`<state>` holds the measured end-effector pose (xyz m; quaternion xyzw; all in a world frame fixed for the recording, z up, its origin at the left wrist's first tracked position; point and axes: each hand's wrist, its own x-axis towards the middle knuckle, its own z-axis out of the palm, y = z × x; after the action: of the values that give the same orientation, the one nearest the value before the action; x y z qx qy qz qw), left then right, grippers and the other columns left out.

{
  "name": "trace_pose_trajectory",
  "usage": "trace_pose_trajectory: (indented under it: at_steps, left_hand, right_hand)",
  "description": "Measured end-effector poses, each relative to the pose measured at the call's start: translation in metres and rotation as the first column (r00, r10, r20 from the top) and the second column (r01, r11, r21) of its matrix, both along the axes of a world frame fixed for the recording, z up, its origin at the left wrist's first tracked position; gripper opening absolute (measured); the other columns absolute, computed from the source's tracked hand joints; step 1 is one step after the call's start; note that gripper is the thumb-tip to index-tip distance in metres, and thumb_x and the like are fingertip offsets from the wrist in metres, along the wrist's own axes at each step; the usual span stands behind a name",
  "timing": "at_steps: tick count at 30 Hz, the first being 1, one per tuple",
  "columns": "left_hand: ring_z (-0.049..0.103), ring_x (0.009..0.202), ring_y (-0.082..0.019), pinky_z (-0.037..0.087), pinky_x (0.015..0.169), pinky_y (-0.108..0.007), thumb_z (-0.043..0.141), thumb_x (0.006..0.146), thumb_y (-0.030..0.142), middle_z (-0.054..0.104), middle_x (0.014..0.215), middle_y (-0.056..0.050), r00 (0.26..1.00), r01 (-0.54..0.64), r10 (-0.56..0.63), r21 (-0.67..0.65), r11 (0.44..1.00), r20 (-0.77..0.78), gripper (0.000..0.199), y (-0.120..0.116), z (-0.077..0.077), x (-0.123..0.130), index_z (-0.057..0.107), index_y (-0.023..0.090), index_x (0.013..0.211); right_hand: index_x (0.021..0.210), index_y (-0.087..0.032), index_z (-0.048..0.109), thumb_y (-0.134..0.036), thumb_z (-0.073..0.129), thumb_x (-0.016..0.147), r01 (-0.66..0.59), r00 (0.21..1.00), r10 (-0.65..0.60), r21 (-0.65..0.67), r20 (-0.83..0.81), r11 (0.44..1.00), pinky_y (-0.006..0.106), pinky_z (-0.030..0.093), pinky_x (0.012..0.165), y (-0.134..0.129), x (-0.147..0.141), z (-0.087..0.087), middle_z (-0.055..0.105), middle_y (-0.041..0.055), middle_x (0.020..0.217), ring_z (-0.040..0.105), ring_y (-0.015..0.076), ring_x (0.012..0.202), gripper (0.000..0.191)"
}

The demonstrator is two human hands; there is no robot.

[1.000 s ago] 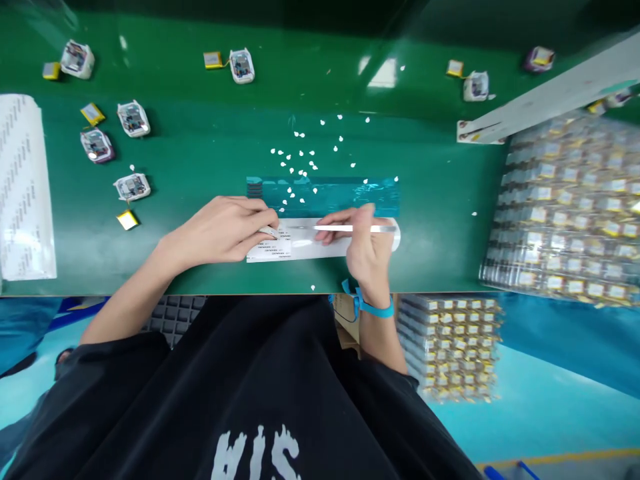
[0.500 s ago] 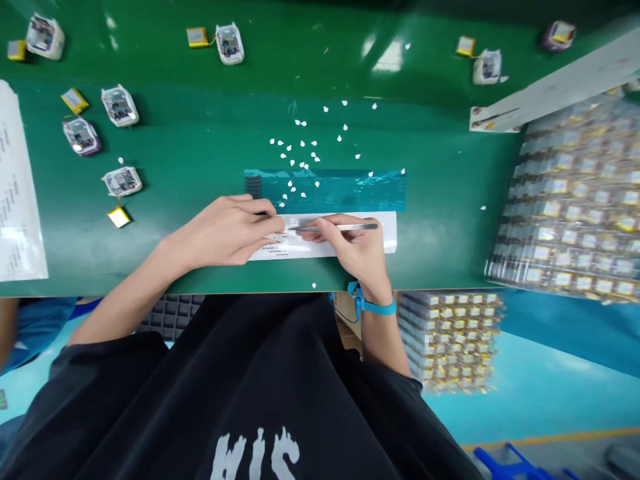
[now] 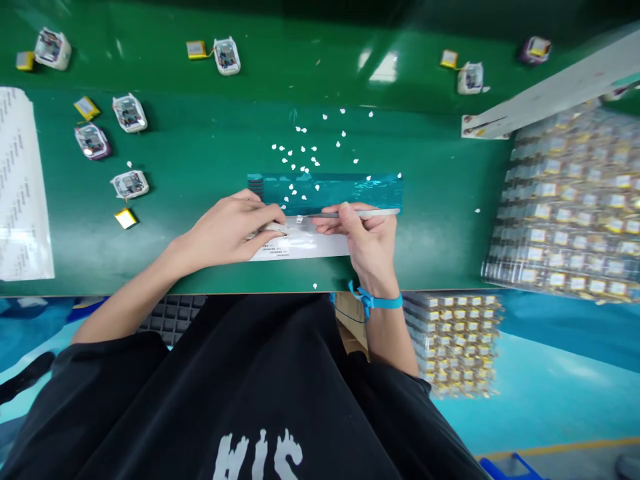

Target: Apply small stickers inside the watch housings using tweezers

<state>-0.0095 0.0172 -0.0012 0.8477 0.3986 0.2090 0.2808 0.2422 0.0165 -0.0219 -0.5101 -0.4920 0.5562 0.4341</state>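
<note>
In my right hand (image 3: 373, 243) is a pair of metal tweezers (image 3: 377, 213), pointing left. A small white label with dark print (image 3: 299, 219) is at their tips. My left hand (image 3: 233, 227) pinches a small whitish piece (image 3: 274, 228), mostly covered by the fingers, just left of the label. Beneath both hands lies a white label sheet (image 3: 315, 247) with rows of small print at its left end. Behind it is a translucent blue strip (image 3: 350, 190) with black bars at its left end. Small white round tabbed pieces (image 3: 313, 160) lie scattered on and beyond the strip.
Opened white devices with yellow batteries, such as this device (image 3: 131, 183), stand on the green table (image 3: 200, 153) at left and back. A large label sheet (image 3: 23, 193) lies far left. Stacked clear trays (image 3: 570, 220) and a white bar (image 3: 550, 80) occupy the right.
My right hand has moved right and slightly away from me with the tweezers. The small label now shows at their tips, above the sheet. My left hand keeps its pinch.
</note>
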Motion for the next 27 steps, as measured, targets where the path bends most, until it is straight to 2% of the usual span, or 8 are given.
trace_pose_trajectory:
  at_steps: [2, 3, 5, 7, 10, 13, 19, 27]
  left_hand:
    - [0.074, 0.072, -0.017, 0.058, 0.071, -0.030, 0.063, 0.099, 0.034, 0.081, 0.092, -0.002, 0.965, -0.167, 0.195, -0.165, 0.972, 0.177, 0.019, -0.003, 0.005, 0.004, 0.076, 0.021, 0.107]
    - [0.075, 0.068, -0.016, 0.058, 0.064, -0.027, 0.065, 0.098, 0.032, 0.080, 0.090, -0.002, 0.928, -0.199, 0.270, -0.269, 0.942, 0.257, 0.018, -0.004, 0.007, 0.005, 0.076, 0.020, 0.108]
    - [0.080, 0.070, -0.017, 0.060, 0.060, -0.025, 0.070, 0.095, 0.026, 0.081, 0.089, -0.003, 0.856, -0.135, 0.332, -0.451, 0.883, 0.395, 0.020, -0.004, 0.011, 0.007, 0.075, 0.019, 0.113]
    - [0.083, 0.081, -0.021, 0.067, 0.068, -0.026, 0.075, 0.090, 0.019, 0.082, 0.095, -0.004, 0.800, -0.016, 0.330, -0.532, 0.847, 0.501, 0.030, -0.005, 0.012, 0.007, 0.073, 0.018, 0.120]
    - [0.083, 0.092, -0.022, 0.070, 0.083, -0.028, 0.079, 0.086, 0.012, 0.083, 0.105, -0.005, 0.733, 0.076, 0.319, -0.539, 0.839, 0.600, 0.042, -0.006, 0.009, 0.008, 0.072, 0.020, 0.126]
    - [0.083, 0.094, -0.023, 0.070, 0.084, -0.027, 0.081, 0.086, 0.013, 0.084, 0.106, -0.007, 0.699, 0.097, 0.323, -0.532, 0.841, 0.638, 0.043, -0.007, 0.007, 0.009, 0.072, 0.017, 0.127]
    - [0.083, 0.093, -0.024, 0.070, 0.083, -0.028, 0.080, 0.087, 0.013, 0.084, 0.104, -0.008, 0.676, 0.103, 0.336, -0.536, 0.838, 0.656, 0.042, -0.010, 0.007, 0.012, 0.072, 0.014, 0.128]
    - [0.083, 0.094, -0.025, 0.071, 0.081, -0.030, 0.080, 0.085, 0.013, 0.084, 0.103, -0.008, 0.693, 0.076, 0.366, -0.568, 0.820, 0.621, 0.042, -0.009, 0.009, 0.011, 0.074, 0.017, 0.126]
  right_hand:
    - [0.089, -0.025, 0.079, -0.060, 0.071, 0.093, 0.067, 0.997, -0.070, 0.083, 0.032, 0.994, 0.033, 0.069, 0.064, -0.002, -0.009, 0.007, 0.083, 0.0009, 0.080, 0.081, 0.0196, 0.069, 0.036]
    - [0.090, -0.026, 0.078, -0.061, 0.067, 0.095, 0.090, 0.994, -0.097, 0.128, 0.050, 0.988, 0.033, 0.069, 0.064, -0.004, -0.015, 0.011, 0.083, 0.0010, 0.082, 0.081, 0.0197, 0.069, 0.038]
    - [0.091, -0.026, 0.076, -0.060, 0.061, 0.099, 0.107, 0.988, -0.126, 0.203, 0.083, 0.973, 0.033, 0.069, 0.063, -0.006, -0.027, 0.020, 0.083, 0.0008, 0.084, 0.080, 0.0184, 0.069, 0.038]
    - [0.091, -0.026, 0.075, -0.056, 0.059, 0.102, 0.084, 0.991, -0.107, 0.247, 0.084, 0.965, 0.031, 0.069, 0.062, -0.007, -0.038, 0.025, 0.082, 0.0003, 0.084, 0.079, 0.0167, 0.067, 0.036]
    - [0.089, -0.025, 0.074, -0.055, 0.061, 0.101, 0.050, 0.997, -0.063, 0.267, 0.040, 0.962, 0.029, 0.068, 0.060, -0.006, -0.047, 0.026, 0.081, -0.0006, 0.080, 0.079, 0.0158, 0.066, 0.034]
    - [0.088, -0.025, 0.075, -0.052, 0.064, 0.100, 0.065, 0.997, -0.071, 0.303, 0.010, 0.951, 0.027, 0.068, 0.058, -0.004, -0.049, 0.023, 0.080, -0.0023, 0.076, 0.079, 0.0153, 0.065, 0.032]
    - [0.089, -0.026, 0.078, -0.041, 0.067, 0.101, 0.057, 0.998, -0.041, 0.358, -0.050, 0.932, 0.026, 0.067, 0.058, -0.003, -0.048, 0.022, 0.080, -0.0041, 0.074, 0.078, 0.0137, 0.061, 0.022]
    - [0.090, -0.026, 0.079, -0.040, 0.067, 0.101, 0.029, 0.999, -0.016, 0.376, -0.038, 0.926, 0.025, 0.066, 0.057, -0.001, -0.048, 0.019, 0.081, -0.0041, 0.076, 0.077, 0.0131, 0.060, 0.021]
